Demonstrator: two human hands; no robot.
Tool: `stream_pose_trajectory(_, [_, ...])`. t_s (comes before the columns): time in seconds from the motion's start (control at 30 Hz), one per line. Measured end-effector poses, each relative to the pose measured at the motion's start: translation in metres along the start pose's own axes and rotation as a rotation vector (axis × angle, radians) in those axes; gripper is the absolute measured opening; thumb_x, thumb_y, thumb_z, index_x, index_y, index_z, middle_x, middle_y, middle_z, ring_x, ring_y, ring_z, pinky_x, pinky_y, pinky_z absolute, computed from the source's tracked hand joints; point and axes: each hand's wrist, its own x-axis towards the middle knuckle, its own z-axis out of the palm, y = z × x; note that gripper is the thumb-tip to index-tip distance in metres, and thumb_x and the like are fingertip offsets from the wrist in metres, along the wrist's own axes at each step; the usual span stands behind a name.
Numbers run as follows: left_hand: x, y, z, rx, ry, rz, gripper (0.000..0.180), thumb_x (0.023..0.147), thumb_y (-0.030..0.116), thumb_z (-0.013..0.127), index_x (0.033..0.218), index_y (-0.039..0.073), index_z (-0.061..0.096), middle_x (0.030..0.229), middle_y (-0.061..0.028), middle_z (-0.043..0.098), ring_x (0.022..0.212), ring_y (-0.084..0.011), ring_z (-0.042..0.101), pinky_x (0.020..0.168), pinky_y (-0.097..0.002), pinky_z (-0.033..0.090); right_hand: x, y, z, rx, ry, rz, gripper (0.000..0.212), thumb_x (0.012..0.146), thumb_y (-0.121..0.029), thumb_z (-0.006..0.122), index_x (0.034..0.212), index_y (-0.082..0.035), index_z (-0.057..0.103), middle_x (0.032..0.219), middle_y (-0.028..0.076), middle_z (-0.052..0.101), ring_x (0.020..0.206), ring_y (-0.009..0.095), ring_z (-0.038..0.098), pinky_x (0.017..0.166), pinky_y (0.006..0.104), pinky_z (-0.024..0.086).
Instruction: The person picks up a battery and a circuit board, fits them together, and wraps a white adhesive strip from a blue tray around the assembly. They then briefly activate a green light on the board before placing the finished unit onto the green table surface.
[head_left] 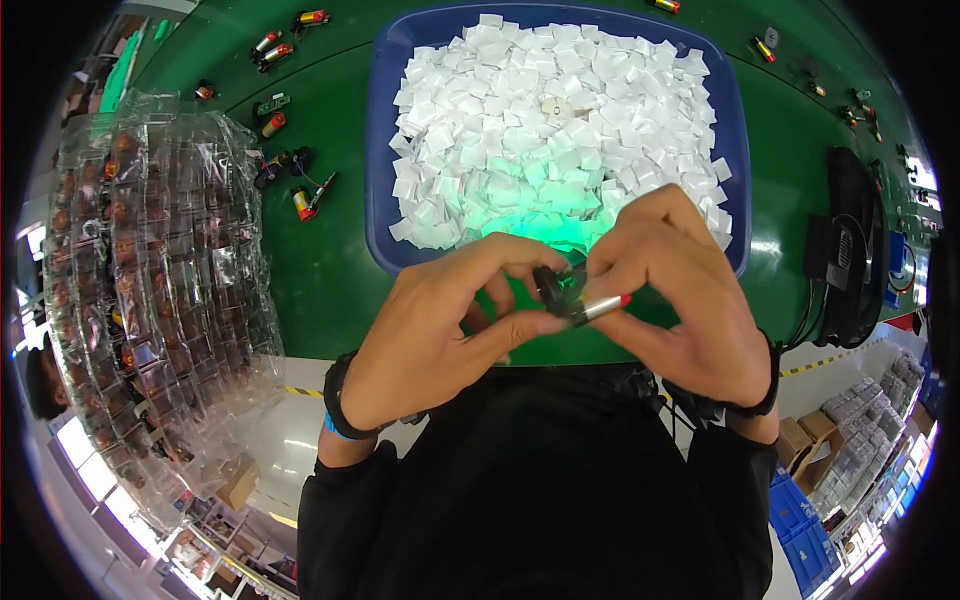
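Between my hands, just above the near edge of the green table, is a small electronic assembly [568,288]. It has a black round part, a dark board glowing green and a silver cylinder [603,307] with a red end, which looks like a battery. My left hand [430,325] pinches the black part between thumb and fingers. The other side, near the cylinder, is gripped by my right hand [685,300], whose fingers partly cover it. Green light falls on the white square pieces [540,170] heaped in a blue tray [377,200] right beyond my hands.
A transparent plastic sheet of pockets [170,290] filled with brownish items hangs over the table's left side. Several similar assemblies [304,203] lie on the green table [320,300] to the left, more at the far right. A black case-like object [852,245] with cables stands at right.
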Motion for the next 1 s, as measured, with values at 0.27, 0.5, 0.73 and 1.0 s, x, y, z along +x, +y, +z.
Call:
stream_pose_trajectory(0.27, [-0.005, -0.001, -0.008, -0.052, -0.115, 0.100, 0.043, 0.085, 0.003, 0.067, 0.126, 0.002, 0.057, 0.097, -0.0048, 0.058, 0.073, -0.0088, 0.056, 0.062, -0.0216, 0.050, -0.015, -0.006, 0.015, 0.202, 0.109, -0.041, 0.030, 0.072, 0.000, 0.081, 0.097, -0.002, 0.065, 0.096, 0.010, 0.070, 0.097, 0.029, 0.063, 0.077, 0.0362, 0.054])
stream_pose_trajectory(0.5, [-0.007, -0.004, -0.002, -0.379, -0.139, 0.042, 0.040, 0.091, 0.009, 0.059, 0.129, 0.001, 0.048, 0.100, -0.0046, 0.056, 0.066, -0.0074, 0.052, 0.057, -0.0197, 0.045, -0.020, -0.010, 0.023, 0.285, 0.242, -0.073, 0.034, 0.074, 0.000, 0.081, 0.102, -0.002, 0.062, 0.098, 0.018, 0.072, 0.100, 0.030, 0.067, 0.077, 0.0368, 0.058])
stream_pose_trajectory(0.73, [0.006, 0.011, 0.005, -0.448, -0.098, -0.098, 0.036, 0.095, 0.004, 0.049, 0.130, 0.003, 0.043, 0.104, -0.0071, 0.058, 0.063, -0.0053, 0.050, 0.051, -0.0186, 0.041, -0.025, -0.019, 0.025, -0.092, 0.191, -0.141, 0.033, 0.073, 0.004, 0.081, 0.099, -0.003, 0.061, 0.101, 0.018, 0.073, 0.094, 0.028, 0.069, 0.076, 0.0343, 0.057])
stream_pose_trajectory(1.0, [0.006, 0.012, 0.003, -0.517, -0.143, -0.186, 0.032, 0.094, -0.002, 0.051, 0.125, 0.003, 0.050, 0.099, -0.0053, 0.058, 0.064, -0.0067, 0.055, 0.051, -0.0193, 0.045, -0.025, -0.021, 0.026, -0.109, 0.332, -0.054, 0.031, 0.072, 0.012, 0.077, 0.094, -0.001, 0.060, 0.101, 0.020, 0.073, 0.092, 0.027, 0.069, 0.073, 0.0338, 0.057])
